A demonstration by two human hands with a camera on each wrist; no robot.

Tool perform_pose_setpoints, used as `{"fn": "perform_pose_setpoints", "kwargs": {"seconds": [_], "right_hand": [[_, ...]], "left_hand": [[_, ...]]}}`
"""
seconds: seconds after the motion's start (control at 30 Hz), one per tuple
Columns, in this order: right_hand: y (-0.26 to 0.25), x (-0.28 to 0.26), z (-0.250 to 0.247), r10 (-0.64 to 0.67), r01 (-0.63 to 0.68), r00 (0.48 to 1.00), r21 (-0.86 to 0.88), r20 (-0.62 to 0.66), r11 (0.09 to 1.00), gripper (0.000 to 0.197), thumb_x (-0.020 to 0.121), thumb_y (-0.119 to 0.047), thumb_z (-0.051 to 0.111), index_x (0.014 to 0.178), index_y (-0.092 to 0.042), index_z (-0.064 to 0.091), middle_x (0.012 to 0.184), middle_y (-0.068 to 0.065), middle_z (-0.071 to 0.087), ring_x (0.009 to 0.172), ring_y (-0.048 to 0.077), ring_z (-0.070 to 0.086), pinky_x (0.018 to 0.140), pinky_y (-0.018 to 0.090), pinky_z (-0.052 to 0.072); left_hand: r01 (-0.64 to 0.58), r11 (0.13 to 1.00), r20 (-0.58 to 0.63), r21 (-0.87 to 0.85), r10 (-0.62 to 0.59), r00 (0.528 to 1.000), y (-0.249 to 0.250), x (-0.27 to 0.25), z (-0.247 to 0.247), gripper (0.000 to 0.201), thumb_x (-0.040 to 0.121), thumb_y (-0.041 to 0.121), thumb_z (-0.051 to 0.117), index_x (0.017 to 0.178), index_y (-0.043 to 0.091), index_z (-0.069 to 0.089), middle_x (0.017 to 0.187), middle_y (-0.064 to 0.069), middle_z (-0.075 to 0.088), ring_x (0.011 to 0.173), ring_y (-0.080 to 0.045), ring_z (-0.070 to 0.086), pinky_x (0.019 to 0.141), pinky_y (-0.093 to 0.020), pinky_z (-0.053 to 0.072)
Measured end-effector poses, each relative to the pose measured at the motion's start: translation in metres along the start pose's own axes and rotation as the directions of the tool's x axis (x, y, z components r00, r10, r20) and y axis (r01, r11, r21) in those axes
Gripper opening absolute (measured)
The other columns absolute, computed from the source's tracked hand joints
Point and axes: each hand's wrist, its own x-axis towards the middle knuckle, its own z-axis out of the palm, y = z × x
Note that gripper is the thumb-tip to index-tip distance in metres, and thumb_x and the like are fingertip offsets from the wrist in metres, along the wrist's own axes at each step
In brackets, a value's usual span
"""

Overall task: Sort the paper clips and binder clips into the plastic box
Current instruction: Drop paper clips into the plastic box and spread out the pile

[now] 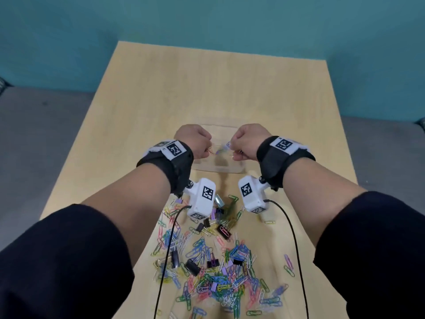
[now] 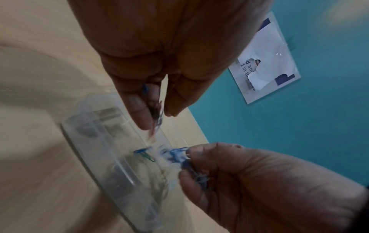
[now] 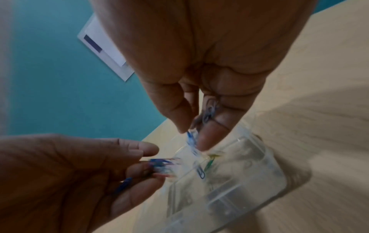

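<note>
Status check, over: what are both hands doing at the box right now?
Left hand and right hand both pinch paper clips above the plastic box. Few clips inside. Big pile unsorted on table. Nothing blocking.

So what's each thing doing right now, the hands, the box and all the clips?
Left hand: curled, pinching paper clips above the box.
Right hand: curled, pinching blue paper clips above the box.
Box: clear, open on the table, a few paper clips inside.
Clip pile: loose on the table near the person, paper clips and binder clips mixed, unsorted.
Table: holds the box and pile.
</note>
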Motion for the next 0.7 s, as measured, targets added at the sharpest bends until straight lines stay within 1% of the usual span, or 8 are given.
{"fn": "perform_pose_setpoints", "kwargs": {"seconds": [0.17, 0.27, 0.37, 0.43, 0.53, 0.6, 0.67, 0.7], "right_hand": [[-0.007, -0.018, -0.007, 0.019, -0.025, 0.998, 0.111, 0.058, 0.994, 0.003, 0.089, -0.011, 0.061, 0.091, -0.009, 0.062, 0.089, 0.011, 0.055, 0.071, 0.027, 0.057, 0.077, 0.049, 0.058], [0.006, -0.043, -0.024, -0.043, 0.039, 0.999, 0.151, 0.026, 0.988, 0.022, 0.091, -0.019, 0.061, 0.112, -0.012, 0.062, 0.105, 0.006, 0.056, 0.089, 0.023, 0.058, 0.073, 0.045, 0.059], [0.053, -0.077, -0.04, -0.171, 0.173, 0.98, 0.008, -0.102, 0.985, 0.033, 0.09, -0.02, 0.06, 0.123, -0.014, 0.06, 0.114, 0.0, 0.061, 0.1, 0.017, 0.06, 0.087, 0.046, 0.055], [0.102, -0.106, -0.045, -0.204, 0.181, 0.974, -0.195, -0.104, 0.964, 0.037, 0.09, -0.023, 0.059, 0.126, -0.017, 0.058, 0.124, 0.0, 0.06, 0.112, 0.016, 0.058, 0.099, 0.039, 0.046], [0.185, -0.156, -0.035, -0.187, 0.158, 0.982, -0.473, -0.015, 0.867, 0.048, 0.09, -0.02, 0.059, 0.136, -0.012, 0.047, 0.137, 0.006, 0.05, 0.127, 0.022, 0.047, 0.106, 0.032, 0.035], [0.233, -0.188, -0.022, -0.183, 0.173, 0.982, -0.601, 0.044, 0.78, 0.056, 0.09, -0.022, 0.054, 0.143, -0.015, 0.037, 0.143, 0.009, 0.042, 0.134, 0.024, 0.038, 0.111, 0.032, 0.03], [0.268, -0.214, -0.01, -0.183, 0.199, 0.978, -0.715, 0.101, 0.67, 0.065, 0.086, -0.027, 0.049, 0.147, -0.021, 0.026, 0.15, 0.01, 0.033, 0.141, 0.027, 0.026, 0.115, 0.034, 0.025], [0.279, -0.223, -0.004, -0.204, 0.217, 0.973, -0.74, 0.109, 0.637, 0.067, 0.084, -0.027, 0.052, 0.146, -0.018, 0.027, 0.15, 0.012, 0.032, 0.141, 0.031, 0.025, 0.115, 0.037, 0.025]], "left_hand": [[0.053, 0.992, 0.037, -0.117, -0.049, 0.998, 0.003, -0.011, -0.009, 0.02, 0.085, 0.0, 0.056, 0.081, 0.017, 0.065, 0.083, -0.009, 0.056, 0.075, -0.026, 0.052, 0.087, -0.044, 0.056], [0.032, 0.966, 0.062, -0.257, -0.017, 0.998, 0.002, -0.033, -0.027, 0.018, 0.089, 0.003, 0.055, 0.094, 0.016, 0.066, 0.092, -0.007, 0.057, 0.085, -0.024, 0.052, 0.09, -0.04, 0.054], [-0.051, 0.964, 0.034, -0.26, 0.062, 0.997, -0.023, -0.07, -0.047, 0.017, 0.09, 0.004, 0.055, 0.098, 0.016, 0.065, 0.098, -0.007, 0.061, 0.089, -0.02, 0.058, 0.092, -0.041, 0.05], [-0.131, 0.985, 0.019, -0.108, 0.134, 0.991, -0.058, -0.102, -0.057, 0.016, 0.088, 0.009, 0.06, 0.096, 0.021, 0.068, 0.097, 0.001, 0.067, 0.086, -0.014, 0.061, 0.088, -0.038, 0.051], [-0.195, 0.952, 0.182, 0.237, 0.153, 0.971, -0.12, -0.158, -0.063, 0.01, 0.087, 0.023, 0.064, 0.094, 0.029, 0.069, 0.09, 0.01, 0.07, 0.079, -0.003, 0.062, 0.078, -0.027, 0.048], [-0.254, 0.894, 0.302, 0.369, 0.143, 0.942, -0.16, -0.192, -0.06, 0.009, 0.087, 0.03, 0.061, 0.092, 0.034, 0.067, 0.092, 0.013, 0.068, 0.083, 0.0, 0.061, 0.077, -0.026, 0.048], [-0.402, 0.786, 0.38, 0.471, 0.231, 0.896, -0.196, -0.221, -0.056, 0.014, 0.083, 0.039, 0.052, 0.092, 0.038, 0.063, 0.098, 0.018, 0.064, 0.089, 0.003, 0.057, 0.081, -0.023, 0.045], [-0.487, 0.709, 0.407, 0.511, 0.299, 0.863, -0.212, -0.231, -0.054, 0.017, 0.084, 0.04, 0.049, 0.094, 0.037, 0.062, 0.101, 0.018, 0.063, 0.093, 0.002, 0.055, 0.082, -0.023, 0.044]]}}
